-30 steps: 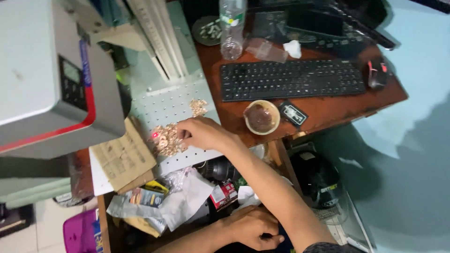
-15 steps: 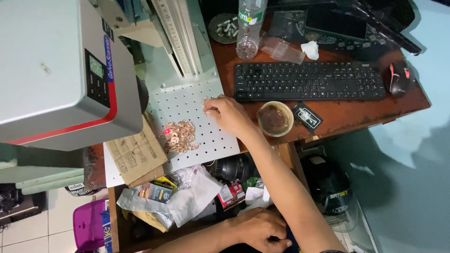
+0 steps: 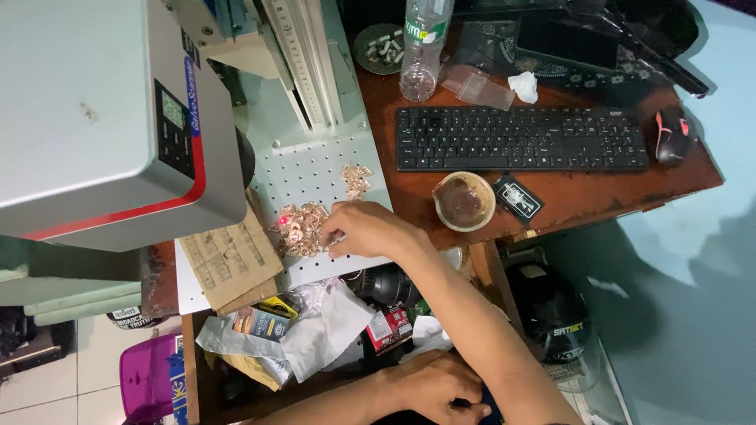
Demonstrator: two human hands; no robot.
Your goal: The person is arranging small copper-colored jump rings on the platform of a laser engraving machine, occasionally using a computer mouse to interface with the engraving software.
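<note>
Presently the right hand (image 3: 364,228) fingers the larger ring pile (image 3: 301,228), grip unclear; the left hand (image 3: 431,387) seemingly clutches something dark.

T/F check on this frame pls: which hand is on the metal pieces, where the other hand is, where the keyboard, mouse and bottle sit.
1. The right hand touches the larger pile of small metal pieces on the perforated plate. True.
2. The left hand rests on the keyboard. False: it is low in the picture, below the desk edge, on something dark.
3. A clear plastic bottle stands behind the keyboard. True.
4. The mouse lies left of the keyboard. False: it lies at its right end.
5. A smaller pile of pieces lies apart on the plate. True.
</note>
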